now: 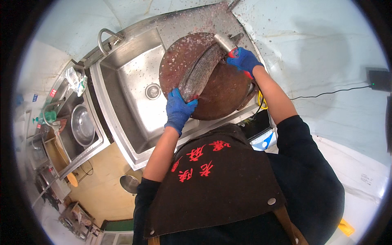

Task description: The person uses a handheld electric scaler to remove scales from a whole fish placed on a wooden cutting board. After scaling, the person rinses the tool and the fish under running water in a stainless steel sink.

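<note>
A scaly whole fish lies slantwise on a round, dark brown chopping block. My left hand, in a blue glove, grips the fish's lower left end, where some red flesh shows. In my right hand, also gloved in blue, is the red handle of an electric fish scaler with a silvery cylindrical head. That head is at the fish's upper right end; whether it touches the skin I cannot tell. Loose scales are scattered over the block's upper left part.
Left of the block is a stainless steel sink with a faucet behind it. A second sink at the far left holds a metal basin. Yellow scissor handles and a black cord are beside my right forearm. Scales dot the back counter.
</note>
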{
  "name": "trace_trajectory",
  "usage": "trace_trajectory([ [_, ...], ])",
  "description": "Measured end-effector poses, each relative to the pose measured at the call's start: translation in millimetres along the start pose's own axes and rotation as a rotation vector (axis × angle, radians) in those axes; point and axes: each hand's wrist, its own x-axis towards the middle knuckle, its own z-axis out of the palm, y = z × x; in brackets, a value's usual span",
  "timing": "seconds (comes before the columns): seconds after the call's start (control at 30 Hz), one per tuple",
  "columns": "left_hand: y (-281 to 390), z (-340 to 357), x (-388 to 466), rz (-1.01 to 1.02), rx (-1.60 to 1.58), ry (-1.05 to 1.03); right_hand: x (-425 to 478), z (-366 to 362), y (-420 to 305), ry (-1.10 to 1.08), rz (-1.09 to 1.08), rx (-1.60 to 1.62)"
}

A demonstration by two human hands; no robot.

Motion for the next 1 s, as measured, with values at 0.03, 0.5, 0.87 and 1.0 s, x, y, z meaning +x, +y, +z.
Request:
trace_trajectory([
  [0.03, 1.3, -0.8, -0.5, -0.013, -0.005, 0.005, 2.2, 0.0, 1.1, 0.027, 0.002, 0.04],
  [0.5, -6.6, -19.3, 18.9, -0.008, -0.076, -0.242, -24.4, 6.2, -15.2, 0.124, -0.199, 0.308],
  [0.87, -36.3, -11.1, -38.3, -0.197, -0.477, -0.248, -103.8, 61.1, -74.1, -0.189, -0.555, -0.093],
  [1.0, -20.3, -14.4, -41.4, -0.244, -0.335, -0.231, -71.1, 50.3, -74.9, -0.136, -0.559, -0.132],
])
